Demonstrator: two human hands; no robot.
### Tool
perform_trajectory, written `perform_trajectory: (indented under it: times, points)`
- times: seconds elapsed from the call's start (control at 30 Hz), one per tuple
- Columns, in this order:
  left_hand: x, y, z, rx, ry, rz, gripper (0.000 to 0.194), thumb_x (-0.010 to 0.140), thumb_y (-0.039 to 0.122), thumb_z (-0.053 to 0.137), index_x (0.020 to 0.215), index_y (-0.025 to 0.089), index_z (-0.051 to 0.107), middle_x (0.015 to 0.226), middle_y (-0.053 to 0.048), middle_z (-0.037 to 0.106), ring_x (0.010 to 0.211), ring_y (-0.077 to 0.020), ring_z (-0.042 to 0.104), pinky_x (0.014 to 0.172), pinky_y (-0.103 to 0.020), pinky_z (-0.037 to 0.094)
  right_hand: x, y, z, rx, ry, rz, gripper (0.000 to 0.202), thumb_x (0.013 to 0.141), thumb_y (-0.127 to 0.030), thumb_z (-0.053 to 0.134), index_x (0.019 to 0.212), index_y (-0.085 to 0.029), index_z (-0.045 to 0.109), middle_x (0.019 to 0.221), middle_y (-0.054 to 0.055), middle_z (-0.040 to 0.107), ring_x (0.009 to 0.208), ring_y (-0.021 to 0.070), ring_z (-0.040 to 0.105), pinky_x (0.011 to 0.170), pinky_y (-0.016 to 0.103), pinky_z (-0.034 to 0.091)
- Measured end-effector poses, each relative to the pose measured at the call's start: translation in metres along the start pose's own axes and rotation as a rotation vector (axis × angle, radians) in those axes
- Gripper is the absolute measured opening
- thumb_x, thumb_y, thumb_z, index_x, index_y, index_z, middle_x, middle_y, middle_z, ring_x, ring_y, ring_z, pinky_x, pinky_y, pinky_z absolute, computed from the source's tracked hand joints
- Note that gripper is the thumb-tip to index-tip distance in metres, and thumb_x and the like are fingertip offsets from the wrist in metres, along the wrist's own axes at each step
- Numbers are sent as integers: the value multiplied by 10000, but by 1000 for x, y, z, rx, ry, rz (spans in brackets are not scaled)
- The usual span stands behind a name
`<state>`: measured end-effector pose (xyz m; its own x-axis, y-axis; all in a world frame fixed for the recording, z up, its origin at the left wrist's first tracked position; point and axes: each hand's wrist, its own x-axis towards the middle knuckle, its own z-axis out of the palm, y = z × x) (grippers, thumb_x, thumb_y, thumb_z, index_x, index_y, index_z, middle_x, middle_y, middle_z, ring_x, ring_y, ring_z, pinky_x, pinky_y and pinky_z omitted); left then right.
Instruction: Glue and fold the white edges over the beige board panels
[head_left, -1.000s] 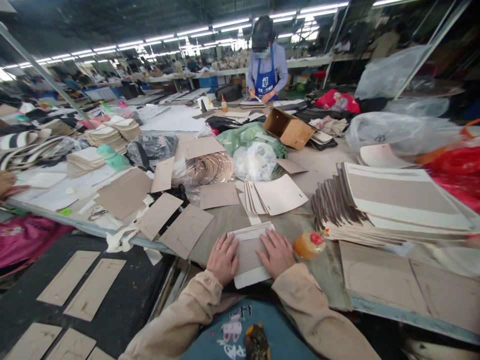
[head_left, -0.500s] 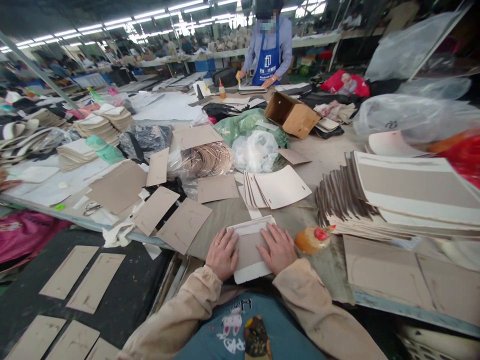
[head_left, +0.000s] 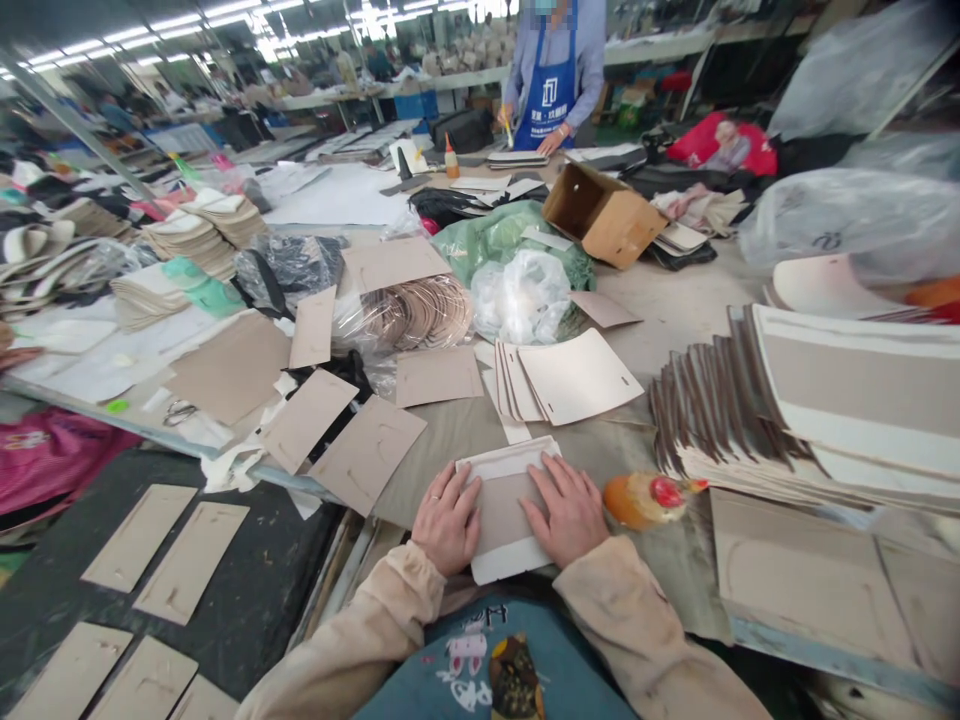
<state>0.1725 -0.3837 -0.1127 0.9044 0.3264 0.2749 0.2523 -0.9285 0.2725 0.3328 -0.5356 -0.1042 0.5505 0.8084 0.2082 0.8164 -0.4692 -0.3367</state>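
Note:
A taupe panel with pale borders (head_left: pixel 504 512) lies flat on the cloth in front of me. My left hand (head_left: pixel 448 517) rests on its left edge, fingers stretched out and touching the surface. Pressed flat against the right edge is my right hand (head_left: pixel 568 508), its fingers spread. Neither hand grips anything. Just right of my right hand, a squat bottle of amber liquid with a red cap (head_left: pixel 643 500) leans over. Beyond the panel, several cream panels (head_left: pixel 581 375) are fanned out on the table.
To the right stands a tall stack of panels (head_left: pixel 855 365). Taupe pieces (head_left: pixel 369 452) lie left of my hands, with more on a black surface (head_left: pixel 255 570) lower left. A cardboard box (head_left: pixel 604 215) and clear bags sit farther back. A co-worker in a blue apron (head_left: pixel 550 100) stands opposite.
The view has tilted down slightly, and the scene's right side has shifted rightward. Both hands stay flat on the panel, with little movement against it.

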Motion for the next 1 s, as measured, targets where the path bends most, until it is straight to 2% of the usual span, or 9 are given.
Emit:
perform_trajectory:
  times: [0.33,0.53,0.63,0.8,0.9,1.0]
  points:
    - [-2,-1,-1,39,6,12,417,823,224,466,1231,145,503,1361,-131,427,1333,-310,252,1052,-500,335,-2,-1,0,-7,13,3,406,855,-408,467,1217,-241,543,1342,63,469,1230,269,392,1023,450,247]
    - [-3,0,-1,14,51,12,400,821,213,470,1217,165,499,1366,-138,408,1312,-299,299,1041,-502,346,-4,1,6,-12,75,-14,396,864,-404,463,1212,-232,545,1331,71,476,1227,263,395,1031,454,254]
    - [-3,-2,-1,-64,96,-29,415,814,221,487,1227,170,476,1362,-144,400,1278,-286,357,1031,-484,369,-6,5,12,-27,137,-14,421,845,-400,484,1204,-193,554,1335,110,454,1225,281,390,1010,441,308]
    - [2,-5,2,-365,209,-262,490,753,221,548,1232,178,451,1292,-131,466,1212,-264,440,1008,-450,405,-8,12,24,-6,238,19,478,828,-376,506,1245,-143,511,1375,164,365,1190,287,423,959,406,398]
    - [6,-2,8,-753,304,-467,511,720,269,606,1199,160,466,1272,-149,470,1161,-281,489,945,-449,449,-8,13,28,29,246,44,517,811,-371,522,1276,-150,471,1386,163,343,1205,292,418,958,419,412]
    - [9,4,11,-1150,324,-708,614,653,333,708,1179,132,466,1284,-185,457,1060,-289,562,840,-405,507,-8,11,27,98,248,104,576,765,-352,565,1286,-134,453,1391,172,319,1212,295,420,973,414,414]
